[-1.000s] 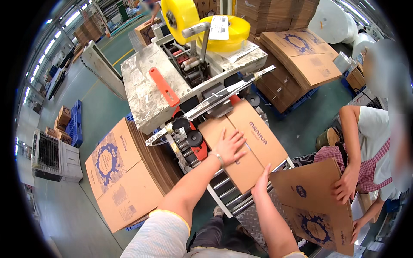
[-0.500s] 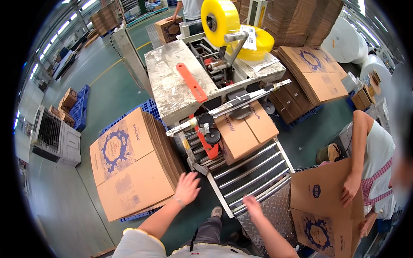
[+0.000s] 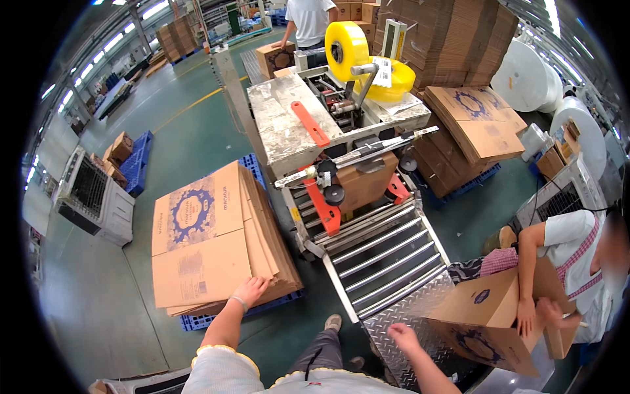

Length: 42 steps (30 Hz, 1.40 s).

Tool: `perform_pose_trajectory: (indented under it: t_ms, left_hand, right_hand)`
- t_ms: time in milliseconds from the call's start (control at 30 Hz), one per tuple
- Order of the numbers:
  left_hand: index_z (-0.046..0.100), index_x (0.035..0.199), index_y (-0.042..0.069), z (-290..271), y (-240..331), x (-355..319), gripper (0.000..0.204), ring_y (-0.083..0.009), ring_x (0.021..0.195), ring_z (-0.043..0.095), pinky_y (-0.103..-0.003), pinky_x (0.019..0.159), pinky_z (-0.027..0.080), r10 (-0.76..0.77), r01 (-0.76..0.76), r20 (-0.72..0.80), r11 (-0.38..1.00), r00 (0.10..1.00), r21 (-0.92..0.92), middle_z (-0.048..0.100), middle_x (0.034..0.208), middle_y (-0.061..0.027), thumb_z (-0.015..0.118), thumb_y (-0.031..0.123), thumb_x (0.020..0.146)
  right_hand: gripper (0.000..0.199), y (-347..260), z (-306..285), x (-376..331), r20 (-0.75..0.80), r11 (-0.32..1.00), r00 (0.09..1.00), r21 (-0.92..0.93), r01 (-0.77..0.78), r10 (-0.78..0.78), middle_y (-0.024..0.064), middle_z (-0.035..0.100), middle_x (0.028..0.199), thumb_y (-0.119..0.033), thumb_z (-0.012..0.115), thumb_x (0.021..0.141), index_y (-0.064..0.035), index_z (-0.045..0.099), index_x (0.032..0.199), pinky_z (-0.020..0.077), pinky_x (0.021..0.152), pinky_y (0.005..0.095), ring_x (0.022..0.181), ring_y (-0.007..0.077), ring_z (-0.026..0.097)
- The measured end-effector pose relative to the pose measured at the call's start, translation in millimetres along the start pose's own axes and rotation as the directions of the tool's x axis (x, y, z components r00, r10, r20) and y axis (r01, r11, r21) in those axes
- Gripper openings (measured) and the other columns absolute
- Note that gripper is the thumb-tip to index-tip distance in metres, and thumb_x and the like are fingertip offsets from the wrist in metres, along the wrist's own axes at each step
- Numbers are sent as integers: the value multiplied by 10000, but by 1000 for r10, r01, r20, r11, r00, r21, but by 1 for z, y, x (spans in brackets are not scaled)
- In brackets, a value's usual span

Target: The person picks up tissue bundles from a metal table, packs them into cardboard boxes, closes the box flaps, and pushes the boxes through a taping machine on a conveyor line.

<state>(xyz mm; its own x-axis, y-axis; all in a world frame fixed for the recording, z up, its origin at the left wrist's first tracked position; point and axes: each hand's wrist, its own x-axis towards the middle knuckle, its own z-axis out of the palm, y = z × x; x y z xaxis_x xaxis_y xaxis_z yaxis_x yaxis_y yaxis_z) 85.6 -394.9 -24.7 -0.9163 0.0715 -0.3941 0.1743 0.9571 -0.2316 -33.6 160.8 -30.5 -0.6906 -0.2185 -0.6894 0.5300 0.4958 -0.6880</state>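
My left hand (image 3: pixel 249 291) lies at the near right corner of a stack of flattened cardboard cartons (image 3: pixel 200 259), its fingers stretched over the edge of the top sheets. Over the diamond-patterned metal plate (image 3: pixel 423 312) hangs my right hand (image 3: pixel 403 336), empty, with its fingers curled in. To the right, a co-worker (image 3: pixel 571 246) holds a partly opened carton (image 3: pixel 482 305) with both hands. Ahead, a closed carton (image 3: pixel 367 184) sits inside the carton-taping machine (image 3: pixel 289 121), past the roller conveyor (image 3: pixel 387 262).
Blue pallets (image 3: pixel 197 322) lie under the carton stack. A second stack of flat cartons (image 3: pixel 476 125) stands right of the machine. Large yellow tape rolls (image 3: pixel 346 51) sit on top. Another person (image 3: pixel 308 23) handles a box beyond. At left stands a grey cooler unit (image 3: pixel 98 197).
My left hand has moved down and left onto the flat cartons; my right hand has curled in, slightly lower. The carton has gone deeper into the machine. The co-worker's carton has been spread open.
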Motion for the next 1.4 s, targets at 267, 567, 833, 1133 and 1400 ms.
perform_pose_trajectory:
  t_ms: [267, 567, 833, 1133, 1400]
  left_hand:
    - [588, 1042, 81, -49, -89, -130, 208, -454, 817, 666, -552, 724, 530, -735, 625, -399, 677, 548, -389, 686, 858, -220, 623, 38, 842]
    - [589, 809, 40, -438, 119, -253, 321, -259, 609, 535, -351, 564, 406, -60, 194, -995, 978, -81, -75, 560, 688, -85, 777, 294, 864]
    - [507, 737, 63, -474, 204, -154, 642, -131, 606, 402, -294, 558, 272, -344, -781, -928, 616, -145, -107, 453, 636, -12, 429, 645, 998]
    - [553, 1289, -22, -385, 344, -25, 533, -346, 1276, 513, -491, 1113, 350, 205, -642, -834, 736, 512, -214, 567, 1343, -174, 624, 381, 947]
    - [472, 1458, -8, -397, 348, 32, 703, -339, 1412, 430, -480, 1189, 278, 550, -670, -572, 743, 608, 2, 479, 1505, -205, 432, 538, 1016]
  right_hand:
    - [229, 73, -47, -71, -111, 983, 977, -30, 181, -183, 69, 718, 898, -181, 728, 916, -7, 706, 1063, 537, 760, 297, 826, 134, 657]
    - [372, 129, -35, -191, -214, 869, 843, -73, 489, -493, 163, 682, 1143, -193, 748, 882, 12, 644, 1174, 521, 928, 377, 1038, 278, 668]
    - [865, 6, -79, -357, -380, 525, 375, -715, 461, -846, 233, 575, 1317, -340, 855, 727, 0, 465, 1419, 236, 1192, 564, 1244, 392, 545]
    - [222, 26, -92, -350, -429, 464, 293, -884, 60, -855, 70, 581, 768, -205, 771, 810, -82, 634, 933, 458, 1013, 456, 803, 263, 610]
    - [564, 43, -18, -362, -589, 451, 366, -799, -399, -720, 12, 495, 1522, -197, 652, 846, -237, 588, 1406, 69, 1167, 650, 1431, 232, 376]
